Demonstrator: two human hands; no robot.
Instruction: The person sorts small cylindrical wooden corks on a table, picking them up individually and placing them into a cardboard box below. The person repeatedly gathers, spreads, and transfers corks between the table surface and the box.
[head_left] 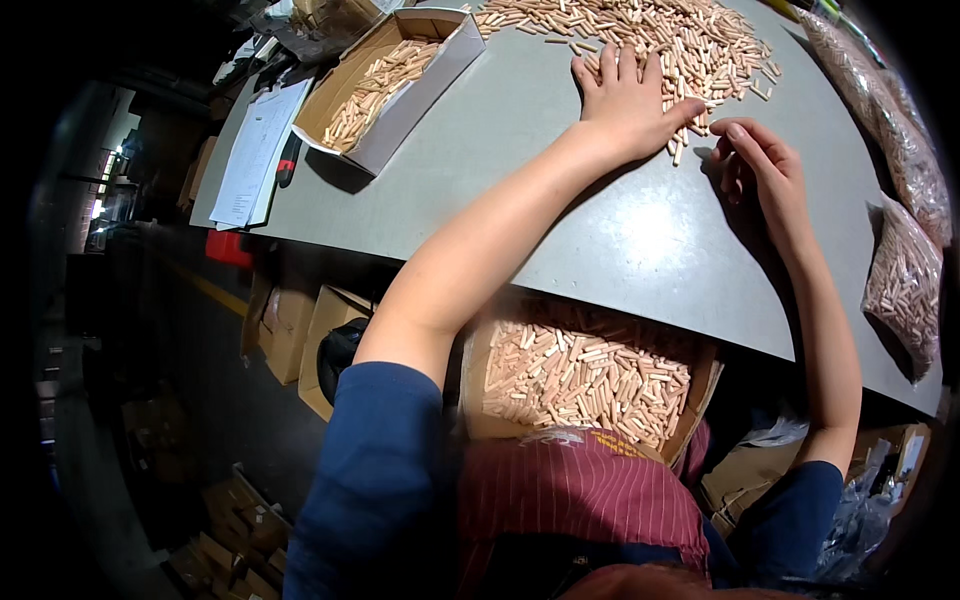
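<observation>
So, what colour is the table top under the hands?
Grey, plain and slightly glossy; the table top shows best in the head view.

Overhead light falls brightly on the grey table (640,240), leaving a soft glare patch at its centre; floor and periphery stay dim, and fisheye curvature bends edges within a black vignette.

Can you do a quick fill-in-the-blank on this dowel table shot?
1. The left hand lies flat on the pile of wooden ____.
2. The open box on the grey table stands to the person's ____.
3. A second box of dowels sits on the person's ____.
4. The clear bags at the table's right edge hold ____.

Missing words: dowels; left; lap; dowels
</observation>
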